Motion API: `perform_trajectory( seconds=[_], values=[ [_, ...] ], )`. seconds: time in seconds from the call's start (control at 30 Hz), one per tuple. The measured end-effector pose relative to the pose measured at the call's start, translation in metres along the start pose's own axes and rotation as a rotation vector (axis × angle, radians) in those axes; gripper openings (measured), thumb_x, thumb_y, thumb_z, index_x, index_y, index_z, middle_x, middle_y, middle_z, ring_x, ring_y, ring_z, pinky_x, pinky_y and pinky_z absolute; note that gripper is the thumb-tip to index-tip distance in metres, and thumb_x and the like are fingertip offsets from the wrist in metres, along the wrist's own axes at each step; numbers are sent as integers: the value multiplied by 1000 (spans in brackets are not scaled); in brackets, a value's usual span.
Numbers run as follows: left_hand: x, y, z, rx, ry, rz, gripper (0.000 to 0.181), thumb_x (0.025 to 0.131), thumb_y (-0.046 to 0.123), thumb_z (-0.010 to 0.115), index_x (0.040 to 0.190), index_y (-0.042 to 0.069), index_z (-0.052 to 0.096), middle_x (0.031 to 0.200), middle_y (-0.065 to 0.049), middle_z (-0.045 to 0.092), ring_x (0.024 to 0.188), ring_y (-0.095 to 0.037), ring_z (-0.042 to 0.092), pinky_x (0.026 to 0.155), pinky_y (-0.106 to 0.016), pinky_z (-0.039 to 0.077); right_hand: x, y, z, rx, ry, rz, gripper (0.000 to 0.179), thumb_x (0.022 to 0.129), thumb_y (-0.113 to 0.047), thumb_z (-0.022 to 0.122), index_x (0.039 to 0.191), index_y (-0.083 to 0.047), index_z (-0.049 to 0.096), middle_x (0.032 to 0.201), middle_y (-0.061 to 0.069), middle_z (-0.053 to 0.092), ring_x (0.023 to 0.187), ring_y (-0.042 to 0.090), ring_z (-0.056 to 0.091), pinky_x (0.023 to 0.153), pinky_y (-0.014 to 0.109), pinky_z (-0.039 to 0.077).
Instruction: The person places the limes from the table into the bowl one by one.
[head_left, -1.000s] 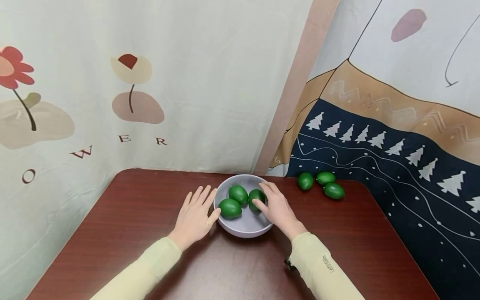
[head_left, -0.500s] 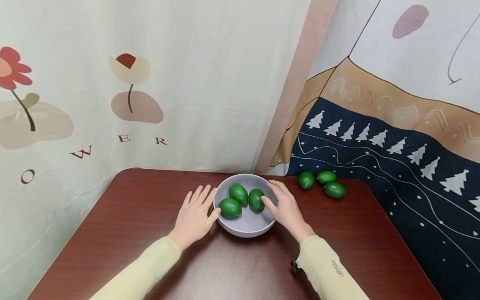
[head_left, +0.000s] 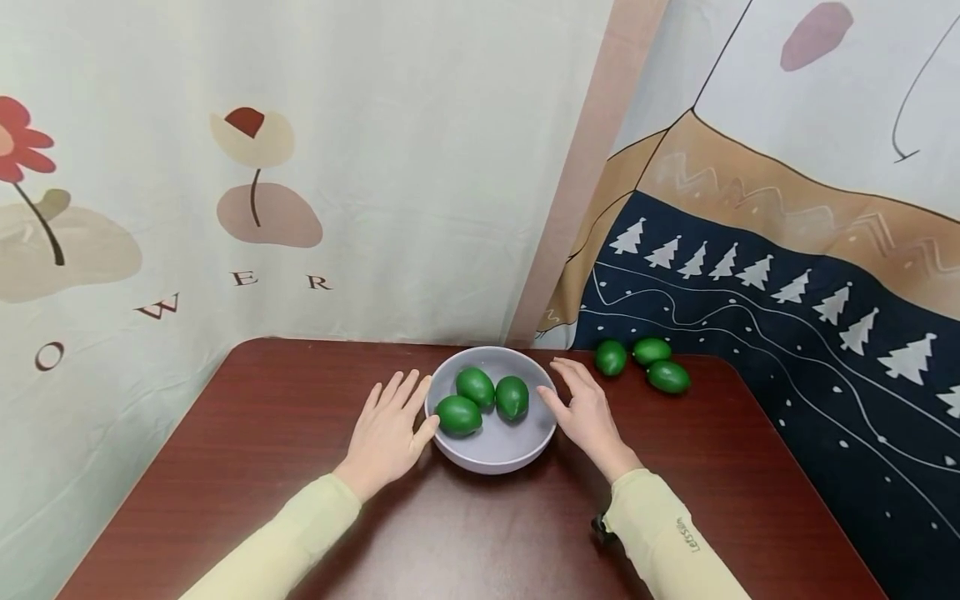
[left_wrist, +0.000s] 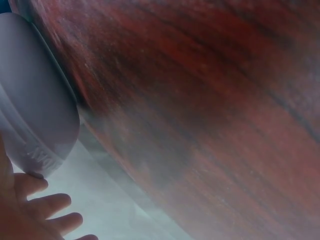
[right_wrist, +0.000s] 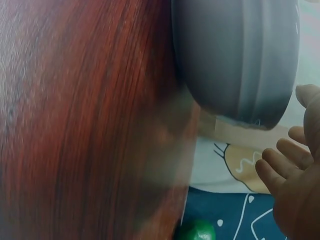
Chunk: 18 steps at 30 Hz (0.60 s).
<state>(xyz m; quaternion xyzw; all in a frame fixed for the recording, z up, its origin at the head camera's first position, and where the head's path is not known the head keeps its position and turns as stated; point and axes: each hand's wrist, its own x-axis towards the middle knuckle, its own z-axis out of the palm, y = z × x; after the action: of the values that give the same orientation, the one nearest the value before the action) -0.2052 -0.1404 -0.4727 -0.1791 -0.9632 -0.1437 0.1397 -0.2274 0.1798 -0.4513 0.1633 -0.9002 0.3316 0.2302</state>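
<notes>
A lavender-grey bowl (head_left: 491, 450) stands on the table with three green limes inside: a back lime (head_left: 475, 387), a front-left lime (head_left: 458, 415) and a right lime (head_left: 512, 397). My left hand (head_left: 386, 433) rests at the bowl's left side, fingers straight, thumb at the rim; in the left wrist view its fingertips lie close by the bowl wall (left_wrist: 40, 95). At the right rim my right hand (head_left: 588, 417) is spread and holds nothing. The right wrist view shows the right fingers (right_wrist: 272, 172) apart from the bowl (right_wrist: 225, 60).
Three more limes lie at the table's back right: a left one (head_left: 611, 358), a rear one (head_left: 652, 351) and a front one (head_left: 668, 377). The dark red wooden table (head_left: 247, 467) ends at a pale curtain (head_left: 420, 208) and a patterned navy cloth (head_left: 750, 375).
My right hand has drawn away from the right lime and moved rightward to the bowl's rim, leaving that lime in the bowl. The left hand has stayed beside the bowl.
</notes>
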Motion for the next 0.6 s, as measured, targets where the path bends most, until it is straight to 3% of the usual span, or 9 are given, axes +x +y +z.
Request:
perform_trajectory(
  seconds=[0.6],
  values=[
    [1,0,-2,0,-1,4,64,104,45,53,156,9,46,160,-16,45,150,-40,36,125,-59,21,0,25,-19,-32,-1,127,47,96,-20,74,135,4,63,141,23,59,131,40,56,110,56,46]
  ],
)
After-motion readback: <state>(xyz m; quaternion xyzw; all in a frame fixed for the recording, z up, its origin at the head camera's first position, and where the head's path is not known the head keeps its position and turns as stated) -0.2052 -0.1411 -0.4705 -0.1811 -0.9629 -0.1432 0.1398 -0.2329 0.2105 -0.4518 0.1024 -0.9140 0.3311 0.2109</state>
